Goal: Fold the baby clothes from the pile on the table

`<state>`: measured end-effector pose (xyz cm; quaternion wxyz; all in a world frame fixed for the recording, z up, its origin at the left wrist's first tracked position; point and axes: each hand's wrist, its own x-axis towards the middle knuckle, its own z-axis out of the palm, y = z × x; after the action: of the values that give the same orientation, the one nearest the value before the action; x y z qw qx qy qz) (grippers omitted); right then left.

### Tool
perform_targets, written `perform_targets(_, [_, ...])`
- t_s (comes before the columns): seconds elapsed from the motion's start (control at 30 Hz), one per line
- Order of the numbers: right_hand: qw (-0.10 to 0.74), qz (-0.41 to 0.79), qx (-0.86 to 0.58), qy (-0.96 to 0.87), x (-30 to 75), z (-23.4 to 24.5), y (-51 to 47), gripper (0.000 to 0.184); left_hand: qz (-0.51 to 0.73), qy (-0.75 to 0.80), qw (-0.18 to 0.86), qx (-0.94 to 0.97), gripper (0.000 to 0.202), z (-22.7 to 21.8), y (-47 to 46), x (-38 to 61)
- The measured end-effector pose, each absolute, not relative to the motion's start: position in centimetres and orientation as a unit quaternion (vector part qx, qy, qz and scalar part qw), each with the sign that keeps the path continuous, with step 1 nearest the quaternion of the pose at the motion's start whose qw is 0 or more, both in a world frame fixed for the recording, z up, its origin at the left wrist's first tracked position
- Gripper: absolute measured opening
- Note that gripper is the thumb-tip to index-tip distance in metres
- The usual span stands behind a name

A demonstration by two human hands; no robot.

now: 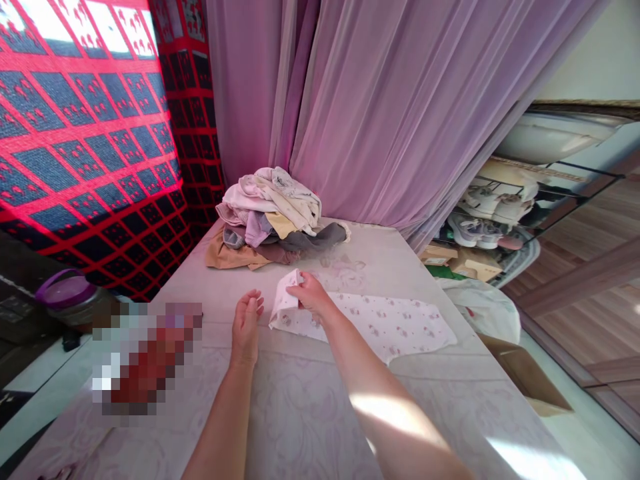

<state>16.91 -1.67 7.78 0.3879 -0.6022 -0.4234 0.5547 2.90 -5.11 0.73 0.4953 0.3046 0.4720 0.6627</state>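
White printed cloth (365, 323) lies with its left end folded up, and the right hand (313, 295) holds that raised fold in a narrow pinch between its fingers. The left hand (247, 325) is empty, just left of the cloth and not touching it, its fingers loosely parted and slightly curled. The cloth lies across the middle of a worktop (305, 427) covered in pale patterned fabric. Near the far edge sits a heap of clothes (270, 220) in pink, cream, grey and tan. A lilac curtain (385, 107) hangs behind it, with a red and black patterned panel (85, 133) to the left. Off the right side are shoes (473, 230) on a wire rack and a cardboard box (525, 373). A purple-rimmed container (67, 290) stands off the left side.
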Motion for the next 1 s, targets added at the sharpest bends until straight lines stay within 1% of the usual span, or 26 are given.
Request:
perform_targets(0.07, [0.393, 0.535, -0.616, -0.423, 18.9, 7.4, -2.7, 0.047, 0.645, 0.469, 0.501, 0.335, 0.047, 0.6, -5.2, 3.1])
perform_targets(0.13, [0.398, 0.518, -0.632, -0.416, 20.9, 6.7, -3.8, 0.043, 0.629, 0.471, 0.493, 0.374, 0.048, 0.4, -5.3, 3.2])
perform_targets(0.23, [0.391, 0.484, -0.665, -0.412, 23.5, 5.5, -5.1, 0.052, 0.582, 0.494, 0.445, 0.468, 0.049, 0.1, -5.6, 3.6])
perform_targets(0.37, [0.348, 0.373, -0.733, -0.451, 25.8, 4.0, -6.2, 0.068, 0.443, 0.504, 0.336, 0.661, 0.052, 0.0, -6.3, 4.3])
perform_targets(0.47, [0.307, 0.309, -0.757, -0.487, 26.8, 3.4, -6.7, 0.072, 0.322, 0.475, 0.249, 0.78, 0.054, 0.1, -6.9, 5.1])
perform_targets(0.6, [0.261, 0.256, -0.787, -0.498, 27.6, 3.5, -7.3, 0.07, 0.211, 0.456, 0.167, 0.849, 0.056, 0.3, -7.4, 5.7])
perform_targets(0.8, [0.213, 0.226, -0.807, -0.503, 28.1, 3.5, -8.0, 0.069, 0.171, 0.435, 0.096, 0.879, 0.058, 0.0, -7.6, 5.8])
perform_targets(1.0, [0.168, 0.204, -0.814, -0.517, 28.0, 3.7, -8.3, 0.07, 0.162, 0.429, 0.084, 0.885, 0.06, -0.1, -7.6, 5.8])
